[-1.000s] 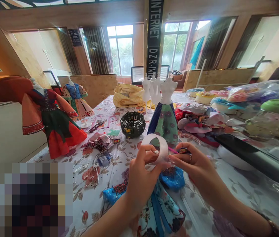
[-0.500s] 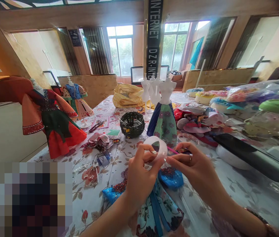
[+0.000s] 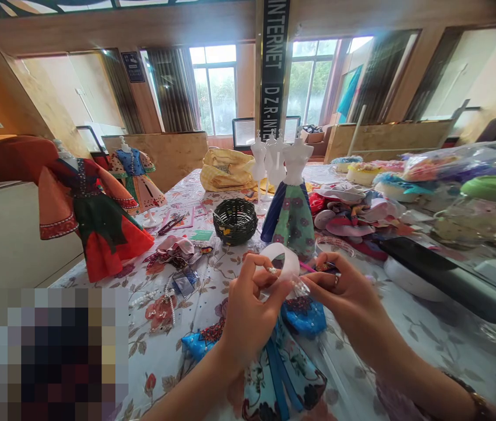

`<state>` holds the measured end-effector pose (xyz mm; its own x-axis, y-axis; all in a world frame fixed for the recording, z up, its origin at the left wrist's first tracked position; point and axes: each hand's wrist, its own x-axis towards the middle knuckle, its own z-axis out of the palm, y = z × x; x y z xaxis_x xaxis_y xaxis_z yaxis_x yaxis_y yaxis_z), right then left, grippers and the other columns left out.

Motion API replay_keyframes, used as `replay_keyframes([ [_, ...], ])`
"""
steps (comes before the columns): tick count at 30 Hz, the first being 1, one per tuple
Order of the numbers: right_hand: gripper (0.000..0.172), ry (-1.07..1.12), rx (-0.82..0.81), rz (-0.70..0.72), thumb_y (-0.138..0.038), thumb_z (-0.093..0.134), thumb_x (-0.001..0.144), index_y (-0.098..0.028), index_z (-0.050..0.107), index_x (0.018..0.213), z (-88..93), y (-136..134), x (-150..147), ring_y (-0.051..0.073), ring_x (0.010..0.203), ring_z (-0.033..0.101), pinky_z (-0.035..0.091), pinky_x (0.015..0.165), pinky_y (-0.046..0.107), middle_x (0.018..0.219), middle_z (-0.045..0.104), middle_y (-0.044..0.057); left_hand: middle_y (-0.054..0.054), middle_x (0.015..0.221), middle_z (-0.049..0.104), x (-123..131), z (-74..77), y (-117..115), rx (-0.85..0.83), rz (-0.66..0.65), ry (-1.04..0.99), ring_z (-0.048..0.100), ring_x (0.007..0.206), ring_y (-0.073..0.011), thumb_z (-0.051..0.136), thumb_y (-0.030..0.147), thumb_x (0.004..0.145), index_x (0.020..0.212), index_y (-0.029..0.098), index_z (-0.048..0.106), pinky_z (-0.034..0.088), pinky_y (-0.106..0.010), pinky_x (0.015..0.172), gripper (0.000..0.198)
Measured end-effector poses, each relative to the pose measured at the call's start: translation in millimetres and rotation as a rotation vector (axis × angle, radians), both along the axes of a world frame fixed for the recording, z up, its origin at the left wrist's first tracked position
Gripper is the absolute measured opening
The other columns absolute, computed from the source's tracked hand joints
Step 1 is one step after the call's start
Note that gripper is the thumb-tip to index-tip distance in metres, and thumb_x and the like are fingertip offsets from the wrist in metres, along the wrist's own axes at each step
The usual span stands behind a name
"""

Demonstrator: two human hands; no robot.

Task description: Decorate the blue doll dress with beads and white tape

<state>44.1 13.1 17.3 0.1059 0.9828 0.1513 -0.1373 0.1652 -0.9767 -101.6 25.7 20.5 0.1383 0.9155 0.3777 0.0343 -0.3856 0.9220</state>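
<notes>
My left hand (image 3: 248,307) is closed around a roll of whitish tape (image 3: 290,264), held up above the table with the ring tilted. A crinkled clear piece of tape (image 3: 301,286) sticks out from the roll toward my right hand (image 3: 348,295), whose thumb and fingers are pinched at its edge. Between those same fingers runs a thin pink stick (image 3: 307,267), its far end hidden. Below both hands lies a small blue doll dress (image 3: 304,318) with a floral skirt and blue ribbon, partly covered by my left hand and forearm.
Beyond my hands stand a dark woven basket (image 3: 235,222) and a white mannequin in a green skirt (image 3: 294,216). Two dressed dolls (image 3: 94,204) are at left, near scissors (image 3: 171,223) and trims. A black flat object (image 3: 453,280) juts in at right, beside piled fabric (image 3: 353,216).
My right hand has shifted slightly right and down, and more of the clear tape shows between the hands. The roll has moved a little to the right.
</notes>
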Motion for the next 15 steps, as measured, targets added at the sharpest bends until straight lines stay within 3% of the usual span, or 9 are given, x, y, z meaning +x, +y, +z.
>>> replay_keyframes([
  [15,0.04,0.124,-0.124,0.116,-0.036,0.078,0.07,-0.026,0.044,0.089,0.6,-0.1,3.9,0.014,0.062,0.059,0.038,0.058,0.025,0.065,0.068,-0.007,0.003,0.071,0.068,-3.1,0.8,1.4,-0.004,-0.056,-0.029,0.066,0.07,-0.0151,0.066,0.021,0.078,0.087,0.024,0.039,0.049,-0.024,0.063,0.028],
])
